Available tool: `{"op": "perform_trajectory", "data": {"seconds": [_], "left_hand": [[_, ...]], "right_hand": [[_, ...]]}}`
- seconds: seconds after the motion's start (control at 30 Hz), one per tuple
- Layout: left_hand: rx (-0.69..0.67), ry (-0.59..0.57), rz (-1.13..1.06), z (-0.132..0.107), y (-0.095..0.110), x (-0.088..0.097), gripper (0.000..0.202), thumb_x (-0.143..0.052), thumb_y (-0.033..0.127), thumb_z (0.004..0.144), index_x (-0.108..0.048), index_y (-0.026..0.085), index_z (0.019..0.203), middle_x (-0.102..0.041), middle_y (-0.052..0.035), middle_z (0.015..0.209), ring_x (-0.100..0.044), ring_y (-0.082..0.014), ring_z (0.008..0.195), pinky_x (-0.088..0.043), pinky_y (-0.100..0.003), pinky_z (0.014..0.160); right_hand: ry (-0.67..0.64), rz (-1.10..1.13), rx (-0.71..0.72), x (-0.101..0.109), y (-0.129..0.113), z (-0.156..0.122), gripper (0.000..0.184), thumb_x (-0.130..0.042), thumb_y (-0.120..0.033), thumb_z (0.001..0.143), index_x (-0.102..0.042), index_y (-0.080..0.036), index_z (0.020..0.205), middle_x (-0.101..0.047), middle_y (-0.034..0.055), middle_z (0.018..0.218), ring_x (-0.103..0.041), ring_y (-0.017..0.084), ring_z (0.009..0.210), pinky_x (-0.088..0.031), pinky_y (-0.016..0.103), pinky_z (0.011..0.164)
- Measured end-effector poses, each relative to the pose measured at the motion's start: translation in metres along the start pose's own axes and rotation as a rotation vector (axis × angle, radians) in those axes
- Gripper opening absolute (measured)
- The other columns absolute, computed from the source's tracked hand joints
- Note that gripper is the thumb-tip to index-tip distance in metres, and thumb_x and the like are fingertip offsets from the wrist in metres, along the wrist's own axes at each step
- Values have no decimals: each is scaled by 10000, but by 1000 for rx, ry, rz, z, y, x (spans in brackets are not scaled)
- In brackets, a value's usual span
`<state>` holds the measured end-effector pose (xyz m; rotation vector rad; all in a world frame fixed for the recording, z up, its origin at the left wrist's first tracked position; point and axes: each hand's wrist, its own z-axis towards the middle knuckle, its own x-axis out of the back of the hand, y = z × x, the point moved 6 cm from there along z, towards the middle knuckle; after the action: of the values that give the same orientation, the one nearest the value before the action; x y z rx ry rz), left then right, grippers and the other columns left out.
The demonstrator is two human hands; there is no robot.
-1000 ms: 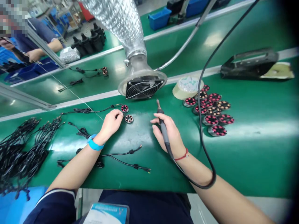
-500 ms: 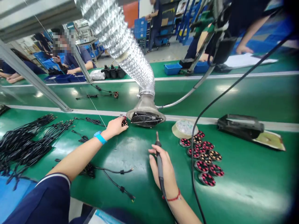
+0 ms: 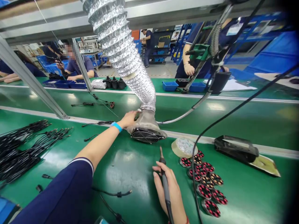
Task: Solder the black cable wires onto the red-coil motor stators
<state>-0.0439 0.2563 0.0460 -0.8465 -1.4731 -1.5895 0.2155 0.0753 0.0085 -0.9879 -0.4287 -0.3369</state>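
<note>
My left hand (image 3: 128,119) reaches far forward to the left side of the fume extractor fan (image 3: 147,134), at the near belt's back edge. Its fingers are closed round a small dark part that is mostly hidden. A black wire (image 3: 99,123) trails on the belt behind the wrist. My right hand (image 3: 169,194) rests low on the green belt, wrapped round a soldering iron (image 3: 163,168) whose tip points away from me. Several red-wound round coils (image 3: 205,180) lie just right of the iron.
A foil duct (image 3: 126,49) rises from the fan. A tape roll (image 3: 183,147) and a black stand (image 3: 235,148) sit to the right. A heap of black cables (image 3: 21,146) lies left, a loose cable (image 3: 112,193) near me. Other people work beyond the far belt (image 3: 233,115).
My left hand picked a small coil part off the belt and carried it forward, up beside the fan. The view tilted up. My right hand kept hold of the iron.
</note>
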Motion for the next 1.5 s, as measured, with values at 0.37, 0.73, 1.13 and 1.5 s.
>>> {"op": "perform_trajectory", "data": {"seconds": [0.37, 0.73, 1.13, 1.5], "left_hand": [[310, -342, 502, -101, -131, 90, 602, -323, 568, 956, -643, 113, 1186, -679, -180, 1201, -658, -270, 1051, -474, -294, 851], [102, -379, 675, -92, -114, 65, 339, -639, 310, 778, -645, 150, 1077, -619, -120, 1141, -685, -251, 878, -516, -313, 738], [211, -49, 566, -62, -82, 152, 398, -333, 300, 965, -661, 108, 1082, -700, -160, 1079, -658, -265, 1014, -485, -342, 844], [-266, -705, 347, -198, 18, -17, 296, -395, 294, 990, -656, 172, 926, -719, -76, 975, -654, -181, 842, -427, -255, 690]], "right_hand": [[-172, 70, -75, -11, 6, -13, 270, -540, -276, 906, -582, -292, 1172, -715, 33, 933, -727, 197, 828, -613, 324, 739], [-135, 33, -159, -12, 17, -11, 249, -503, -345, 918, -613, -229, 1109, -741, 54, 896, -719, 181, 837, -585, 301, 754], [-80, 30, -155, -5, 15, -8, 251, -505, -369, 914, -615, -223, 1086, -751, 46, 873, -726, 175, 818, -581, 280, 722], [-202, 169, -226, -14, -7, -10, 285, -437, -368, 969, -567, -235, 1184, -768, 51, 917, -737, 201, 891, -596, 350, 814]]}}
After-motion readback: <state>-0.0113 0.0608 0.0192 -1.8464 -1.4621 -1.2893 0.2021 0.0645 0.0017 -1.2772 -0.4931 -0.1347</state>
